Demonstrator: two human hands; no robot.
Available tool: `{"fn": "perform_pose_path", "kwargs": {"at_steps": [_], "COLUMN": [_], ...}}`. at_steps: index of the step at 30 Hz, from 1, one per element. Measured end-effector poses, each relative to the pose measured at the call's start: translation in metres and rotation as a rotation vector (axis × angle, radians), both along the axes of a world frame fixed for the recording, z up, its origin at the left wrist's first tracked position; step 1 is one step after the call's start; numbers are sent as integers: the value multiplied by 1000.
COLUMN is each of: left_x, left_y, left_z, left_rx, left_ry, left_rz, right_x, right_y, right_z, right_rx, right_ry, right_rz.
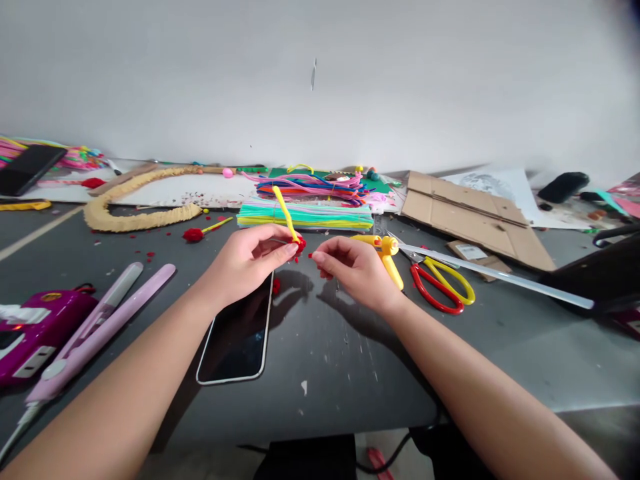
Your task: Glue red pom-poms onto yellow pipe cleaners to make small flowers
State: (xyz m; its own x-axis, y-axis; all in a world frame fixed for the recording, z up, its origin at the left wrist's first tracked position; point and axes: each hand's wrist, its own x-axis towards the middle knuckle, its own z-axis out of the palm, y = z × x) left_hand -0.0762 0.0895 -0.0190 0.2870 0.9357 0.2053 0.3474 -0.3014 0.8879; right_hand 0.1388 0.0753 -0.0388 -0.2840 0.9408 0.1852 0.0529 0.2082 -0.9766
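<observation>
My left hand (257,258) is closed in a pinch on a pipe-cleaner flower. Its yellow fuzzy stem (284,210) points upward, and its red head (300,245) peeks out past my fingertips. A short gap to the right, my right hand (353,267) pinches a small red fuzzy piece (311,255); the rest of that piece is hidden by the fingers. Behind my right hand lies a yellow glue gun (389,247) with a long clear glue stick (500,275). Scissors (440,287) with red and yellow handles rest beside it.
A phone (235,340) lies below my left hand. At left are a pink hair straightener (107,327) and a purple power strip (43,333). Bundled pipe cleaners (305,217), a finished-looking red flower (193,235), a beige curved strip (113,213) and cardboard (465,213) lie further back.
</observation>
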Motion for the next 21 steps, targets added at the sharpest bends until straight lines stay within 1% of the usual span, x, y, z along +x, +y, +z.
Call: {"fn": "perform_pose_path", "kwargs": {"at_steps": [5, 13, 21], "left_x": [2, 4, 4], "left_y": [-1, -2, -3], "left_z": [-3, -3, -4], "left_rx": [-30, -17, -46], "left_ry": [-15, -18, -29], "left_rz": [-37, -23, -42], "right_x": [-6, -8, -11], "right_y": [-3, -1, -3], "right_z": [3, -1, 0], "right_rx": [-20, -90, -64], "right_ry": [87, 176, 149], "right_rz": [-46, -10, -43]}}
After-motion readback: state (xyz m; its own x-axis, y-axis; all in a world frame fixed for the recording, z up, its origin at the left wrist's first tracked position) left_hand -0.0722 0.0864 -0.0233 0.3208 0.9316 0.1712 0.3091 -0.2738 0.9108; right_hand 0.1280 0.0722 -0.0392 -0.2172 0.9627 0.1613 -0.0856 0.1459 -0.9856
